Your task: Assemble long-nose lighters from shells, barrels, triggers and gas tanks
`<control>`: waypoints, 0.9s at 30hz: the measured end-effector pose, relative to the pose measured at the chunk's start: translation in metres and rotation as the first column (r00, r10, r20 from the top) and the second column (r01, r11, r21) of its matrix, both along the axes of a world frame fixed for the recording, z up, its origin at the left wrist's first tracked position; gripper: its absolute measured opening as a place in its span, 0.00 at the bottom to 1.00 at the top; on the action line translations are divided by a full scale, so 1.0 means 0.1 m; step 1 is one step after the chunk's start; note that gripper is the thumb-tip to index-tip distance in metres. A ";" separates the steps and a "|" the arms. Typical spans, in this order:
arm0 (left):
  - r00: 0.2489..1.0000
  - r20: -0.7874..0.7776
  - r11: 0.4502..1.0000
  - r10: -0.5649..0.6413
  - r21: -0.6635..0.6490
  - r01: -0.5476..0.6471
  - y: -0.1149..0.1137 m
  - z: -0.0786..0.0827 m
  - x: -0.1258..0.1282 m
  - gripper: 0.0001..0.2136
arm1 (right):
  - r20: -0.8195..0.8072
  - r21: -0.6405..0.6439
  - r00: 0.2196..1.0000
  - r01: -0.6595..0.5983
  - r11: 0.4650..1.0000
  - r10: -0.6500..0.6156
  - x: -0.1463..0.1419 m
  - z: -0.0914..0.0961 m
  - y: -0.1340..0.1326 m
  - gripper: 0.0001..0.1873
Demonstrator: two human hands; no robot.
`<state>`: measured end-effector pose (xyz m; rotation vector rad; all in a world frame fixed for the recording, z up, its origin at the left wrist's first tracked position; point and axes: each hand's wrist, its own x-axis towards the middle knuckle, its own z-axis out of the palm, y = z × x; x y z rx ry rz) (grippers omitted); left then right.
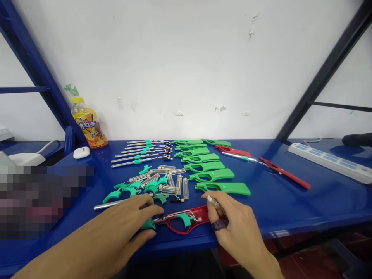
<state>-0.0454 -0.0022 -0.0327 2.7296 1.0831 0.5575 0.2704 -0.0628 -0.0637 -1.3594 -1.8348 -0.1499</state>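
Observation:
Near the table's front edge lies a red lighter half-shell (200,212), with white wires and a green trigger (183,219) set inside it. My left hand (128,217) grips its nozzle end, thumb and fingers closed about the green collar (148,224) and metal tube there. Over the shell's handle end, my right hand (236,223) pinches a small clear fuel tank (216,204) with a white tip, mostly hidden by the fingers. Just beyond my left hand are loose clear fuel tanks (170,190), green triggers (133,191) and another metal tube (107,205), partly covered by that hand.
Several green lighter half-shells (207,166) form a column mid-table, with wired metal tubes (130,159) left of them. To the right lie two red shell pieces (290,176) and a tube (236,156). A power strip (331,161), drink bottle (90,126) and white earbud case (81,152) stand farther out.

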 end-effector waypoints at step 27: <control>0.962 -0.237 0.983 -0.138 -0.152 0.103 0.17 -0.09 0.20 0.16 | -0.077 -0.508 0.982 -0.185 0.841 0.170 0.11 0.14 0.08 0.27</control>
